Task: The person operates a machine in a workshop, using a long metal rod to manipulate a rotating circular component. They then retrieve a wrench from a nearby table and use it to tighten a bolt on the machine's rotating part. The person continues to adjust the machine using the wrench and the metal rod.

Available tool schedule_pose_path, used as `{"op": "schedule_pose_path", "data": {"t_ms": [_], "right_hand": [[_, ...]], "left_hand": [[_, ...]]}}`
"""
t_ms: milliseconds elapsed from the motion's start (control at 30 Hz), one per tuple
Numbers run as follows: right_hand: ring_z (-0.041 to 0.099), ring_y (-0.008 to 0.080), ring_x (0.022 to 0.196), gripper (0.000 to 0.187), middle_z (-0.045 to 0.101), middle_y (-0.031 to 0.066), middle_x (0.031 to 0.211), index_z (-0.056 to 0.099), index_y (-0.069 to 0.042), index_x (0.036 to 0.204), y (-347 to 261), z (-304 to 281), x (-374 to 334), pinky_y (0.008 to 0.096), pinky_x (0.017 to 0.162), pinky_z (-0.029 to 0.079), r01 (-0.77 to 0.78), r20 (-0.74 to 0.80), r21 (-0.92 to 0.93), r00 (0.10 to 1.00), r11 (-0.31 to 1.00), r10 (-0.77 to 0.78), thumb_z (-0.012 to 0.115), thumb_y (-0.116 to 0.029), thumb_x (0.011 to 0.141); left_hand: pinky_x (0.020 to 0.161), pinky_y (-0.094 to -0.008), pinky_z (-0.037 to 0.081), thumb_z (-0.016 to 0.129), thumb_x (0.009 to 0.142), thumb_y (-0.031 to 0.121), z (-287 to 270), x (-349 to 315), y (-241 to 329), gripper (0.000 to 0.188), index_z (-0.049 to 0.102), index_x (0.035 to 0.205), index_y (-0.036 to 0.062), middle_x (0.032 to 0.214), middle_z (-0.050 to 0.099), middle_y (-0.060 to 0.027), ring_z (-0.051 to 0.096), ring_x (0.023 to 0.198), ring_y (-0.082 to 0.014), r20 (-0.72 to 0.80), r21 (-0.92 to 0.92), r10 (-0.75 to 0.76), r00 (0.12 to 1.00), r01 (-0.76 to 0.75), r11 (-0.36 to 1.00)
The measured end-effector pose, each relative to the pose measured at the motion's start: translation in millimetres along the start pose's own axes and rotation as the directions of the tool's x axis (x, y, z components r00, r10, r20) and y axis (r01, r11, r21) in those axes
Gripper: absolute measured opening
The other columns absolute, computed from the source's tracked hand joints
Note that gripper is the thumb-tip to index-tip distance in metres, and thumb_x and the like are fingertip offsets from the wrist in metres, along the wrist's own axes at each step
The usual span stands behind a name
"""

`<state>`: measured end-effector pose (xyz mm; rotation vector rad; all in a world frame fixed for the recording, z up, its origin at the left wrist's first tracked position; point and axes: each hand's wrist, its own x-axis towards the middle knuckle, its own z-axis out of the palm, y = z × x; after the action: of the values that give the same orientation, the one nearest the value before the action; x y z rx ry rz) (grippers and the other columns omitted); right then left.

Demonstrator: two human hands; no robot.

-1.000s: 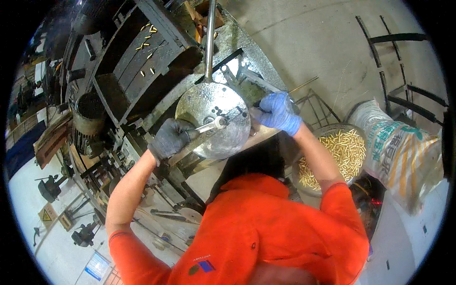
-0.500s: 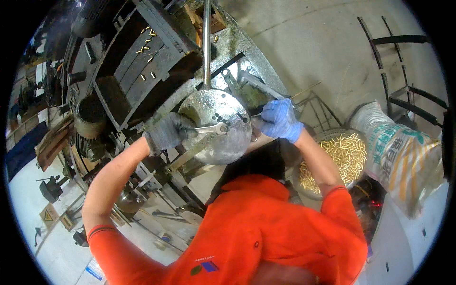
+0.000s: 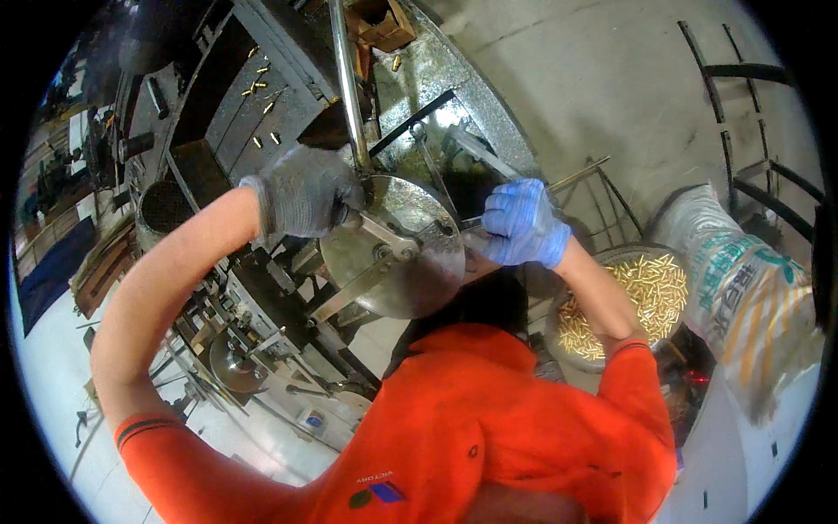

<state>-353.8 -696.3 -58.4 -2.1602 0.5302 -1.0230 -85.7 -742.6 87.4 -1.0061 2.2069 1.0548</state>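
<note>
My left hand (image 3: pixel 310 194), in a grey glove, is closed around the end of a steel wrench (image 3: pixel 384 231). The wrench's other end sits at a bolt on the face of a round metal disc (image 3: pixel 428 284). A flat metal arm (image 3: pixel 349 295) runs from that bolt toward the lower left. Beyond the disc's right rim, my right hand (image 3: pixel 526 223), gloved in blue, is closed on a metal tool (image 3: pixel 471 224). Its far end reaches the disc's edge; my fingers hide most of its handle, so its exact kind is unclear.
A shiny rod (image 3: pixel 346 83) rises behind the disc. Small brass parts (image 3: pixel 257 87) lie in a dark machine tray at left. A round basket (image 3: pixel 685 327) of brass pieces stands below my right forearm, beside a white sack (image 3: pixel 742 288). A small box (image 3: pixel 380 24) stands at the back.
My left hand has moved away from me, and the wrench now slants from upper left toward the bolt. The flat arm's bolted end has shifted on the disc. My right hand keeps its grip.
</note>
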Motion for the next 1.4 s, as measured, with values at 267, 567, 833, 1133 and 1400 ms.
{"op": "schedule_pose_path", "data": {"t_ms": [267, 567, 833, 1133, 1400], "right_hand": [[0.05, 0.0227, 0.052, 0.027, 0.047, 0.0038, 0.053, 0.054, -0.015, 0.051, 3, -1, -1, 0.0361, 0.044, 0.037, 0.006, 0.098, -0.081, 0.995, 0.997, 0.002, 0.068, -0.035, 0.061], [0.057, 0.0238, 0.064, 0.028, 0.055, 0.0036, 0.064, 0.056, -0.013, 0.058, 3, -1, -13, 0.035, 0.054, 0.043, -0.024, 0.252, -0.112, 0.966, 0.993, 0.052, 0.076, -0.032, 0.051], [0.062, 0.0273, 0.074, 0.026, 0.064, 0.0081, 0.079, 0.068, -0.019, 0.087, 13, 23, -35, 0.035, 0.064, 0.049, -0.31, 0.073, 0.457, 0.947, 0.834, 0.312, 0.066, -0.039, 0.07], [0.062, 0.0246, 0.067, 0.014, 0.064, 0.008, 0.075, 0.067, -0.019, 0.08, -2, 5, -26, 0.0346, 0.056, 0.047, -0.577, 0.345, 0.369, 0.813, 0.729, 0.469, 0.064, -0.029, 0.071], [0.058, 0.0222, 0.054, 0.009, 0.053, 0.0039, 0.056, 0.061, -0.02, 0.062, 15, 15, -30, 0.0359, 0.04, 0.037, 0.089, 0.154, -0.279, 0.987, 0.956, -0.047, 0.059, -0.028, 0.065]], "left_hand": [[0.056, -0.0399, 0.047, 0.067, 0.059, 0.021, -40, 66, 34, 0.013, 0.069, 0.071, 0.0151, 0.064, 0.062, -0.0096, 0.061, 0.066, -0.0316, 0.229, 0.373, -0.001, 0.973, -0.087, 0.924], [0.066, -0.0374, 0.051, 0.063, 0.067, 0.015, -39, 119, 83, 0.016, 0.066, 0.083, 0.013, 0.08, 0.067, -0.0087, 0.065, 0.079, -0.0284, 0.445, 0.549, 0.052, 0.894, -0.318, 0.773], [0.067, -0.0341, 0.052, 0.064, 0.07, 0.019, 9, 162, 125, 0.007, 0.066, 0.075, 0.0163, 0.079, 0.068, -0.0057, 0.065, 0.076, -0.0244, 0.443, 0.412, -0.045, 0.895, -0.159, 0.897], [0.06, -0.0316, 0.049, 0.063, 0.068, 0.036, 65, 192, 173, 0.008, 0.066, 0.073, 0.0313, 0.072, 0.062, -0.0005, 0.061, 0.067, -0.0212, 0.381, 0.568, -0.389, 0.839, 0.119, 0.814], [0.079, -0.0339, 0.047, 0.049, 0.083, 0.029, 45, 132, 201, 0.027, 0.063, 0.103, 0.017, 0.105, 0.062, -0.0068, 0.058, 0.093, -0.0215, 0.629, 0.606, 0.119, 0.768, -0.581, 0.543]]}}
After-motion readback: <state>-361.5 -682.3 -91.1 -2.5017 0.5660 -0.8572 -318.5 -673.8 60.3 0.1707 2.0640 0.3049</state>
